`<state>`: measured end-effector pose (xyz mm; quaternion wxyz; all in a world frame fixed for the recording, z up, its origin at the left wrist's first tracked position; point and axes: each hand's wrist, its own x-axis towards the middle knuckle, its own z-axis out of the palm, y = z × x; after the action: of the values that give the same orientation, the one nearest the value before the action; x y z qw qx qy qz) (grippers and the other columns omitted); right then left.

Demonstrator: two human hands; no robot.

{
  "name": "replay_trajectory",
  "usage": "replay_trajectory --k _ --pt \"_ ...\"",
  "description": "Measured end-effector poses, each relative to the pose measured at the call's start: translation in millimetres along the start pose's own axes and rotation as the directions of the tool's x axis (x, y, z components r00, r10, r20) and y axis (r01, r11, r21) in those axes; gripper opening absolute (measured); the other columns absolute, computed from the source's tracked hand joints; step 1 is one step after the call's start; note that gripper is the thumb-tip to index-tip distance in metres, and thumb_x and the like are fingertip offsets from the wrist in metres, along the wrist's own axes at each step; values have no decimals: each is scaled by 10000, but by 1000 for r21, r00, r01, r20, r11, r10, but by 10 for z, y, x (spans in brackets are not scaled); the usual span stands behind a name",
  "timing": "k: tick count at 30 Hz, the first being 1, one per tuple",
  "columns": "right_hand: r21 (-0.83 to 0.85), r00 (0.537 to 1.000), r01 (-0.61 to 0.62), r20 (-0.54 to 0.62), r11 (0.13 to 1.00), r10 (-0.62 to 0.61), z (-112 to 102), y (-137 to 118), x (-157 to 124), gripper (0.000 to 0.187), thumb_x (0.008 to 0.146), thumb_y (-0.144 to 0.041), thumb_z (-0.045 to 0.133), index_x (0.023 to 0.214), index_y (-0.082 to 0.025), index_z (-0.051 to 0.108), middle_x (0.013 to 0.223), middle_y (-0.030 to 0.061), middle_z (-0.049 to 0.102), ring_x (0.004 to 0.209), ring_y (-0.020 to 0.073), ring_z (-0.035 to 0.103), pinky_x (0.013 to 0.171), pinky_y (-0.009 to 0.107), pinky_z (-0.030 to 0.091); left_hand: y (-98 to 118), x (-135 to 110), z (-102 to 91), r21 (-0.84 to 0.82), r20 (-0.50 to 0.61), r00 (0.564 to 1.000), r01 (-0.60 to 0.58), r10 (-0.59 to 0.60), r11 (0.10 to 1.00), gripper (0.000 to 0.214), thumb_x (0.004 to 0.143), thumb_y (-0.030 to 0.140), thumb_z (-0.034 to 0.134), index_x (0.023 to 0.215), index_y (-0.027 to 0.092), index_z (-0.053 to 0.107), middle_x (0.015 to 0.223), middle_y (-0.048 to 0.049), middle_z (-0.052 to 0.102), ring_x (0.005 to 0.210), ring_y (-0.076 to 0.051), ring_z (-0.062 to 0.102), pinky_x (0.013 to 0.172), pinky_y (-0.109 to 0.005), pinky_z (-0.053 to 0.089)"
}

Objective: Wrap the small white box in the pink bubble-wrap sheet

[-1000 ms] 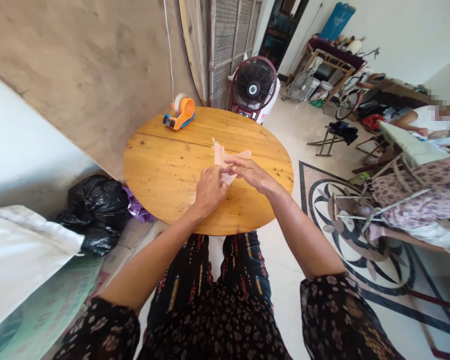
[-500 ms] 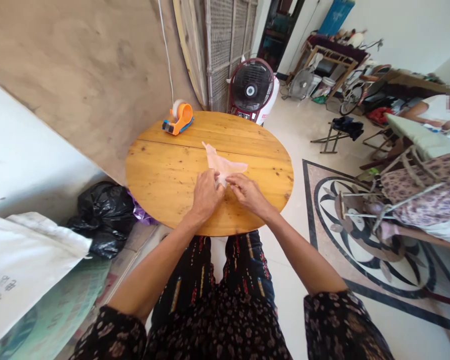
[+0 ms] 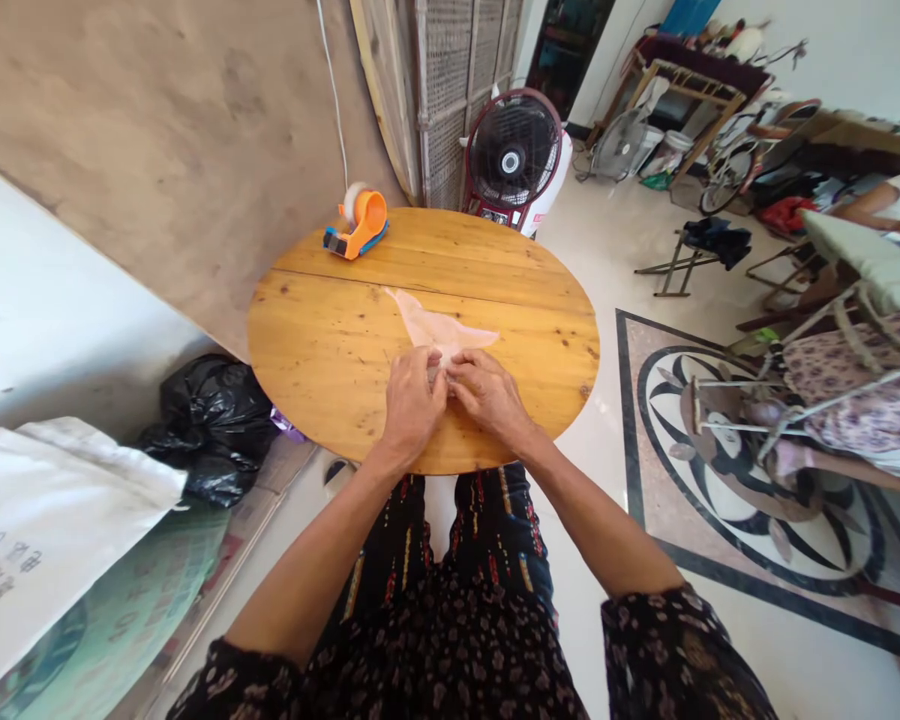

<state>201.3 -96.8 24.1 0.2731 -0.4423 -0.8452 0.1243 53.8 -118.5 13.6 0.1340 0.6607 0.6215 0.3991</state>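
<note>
A thin pale pink sheet lies on the round wooden table, spread away from me. My left hand and my right hand meet at the sheet's near end, fingers curled and pinching it between them. The part of the sheet under my fingers is hidden.
An orange tape dispenser stands at the table's far left edge. Behind the table stands a red fan. Black bags lie on the floor at the left, by a white sack. Another person's arm and cluttered furniture fill the right.
My hands have drawn closer together and nearer to me, gathering the sheet's near end. The sheet now lies flatter and stretched out on the table.
</note>
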Motion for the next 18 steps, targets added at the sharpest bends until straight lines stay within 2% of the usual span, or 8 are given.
replay_trajectory --k 4,7,12,18 --pt "-124 998 -1 55 992 8 -45 -83 41 200 930 -202 555 1020 -193 734 1164 109 659 1062 246 593 911 368 463 -13 -12 9 24 -16 999 -28 28 999 140 904 174 513 1036 201 550 1074 -92 658 1069 -234 581 971 -394 478" --pt "-200 994 -1 104 980 22 -102 -143 75 190 935 -205 553 991 -201 734 1143 101 671 1024 249 589 864 371 433 -41 -11 -24 -51 -22 1000 -17 16 999 112 893 196 531 1003 209 550 1037 -71 661 1039 -220 595 954 -386 493" --pt "-251 988 26 151 968 13 -143 -169 122 153 922 -200 583 938 -190 734 1087 93 679 986 246 585 839 367 401 -112 -1 -116 -131 -124 992 -23 7 991 99 885 199 522 976 207 561 1031 -63 642 993 -185 616 917 -347 519" --pt "-243 990 3 136 970 31 -144 -148 132 190 937 -226 558 910 -181 741 1018 95 660 924 233 572 778 342 402 -103 40 -108 -100 -54 997 -61 55 993 62 864 232 562 903 198 596 942 -51 650 918 -179 616 862 -324 523"
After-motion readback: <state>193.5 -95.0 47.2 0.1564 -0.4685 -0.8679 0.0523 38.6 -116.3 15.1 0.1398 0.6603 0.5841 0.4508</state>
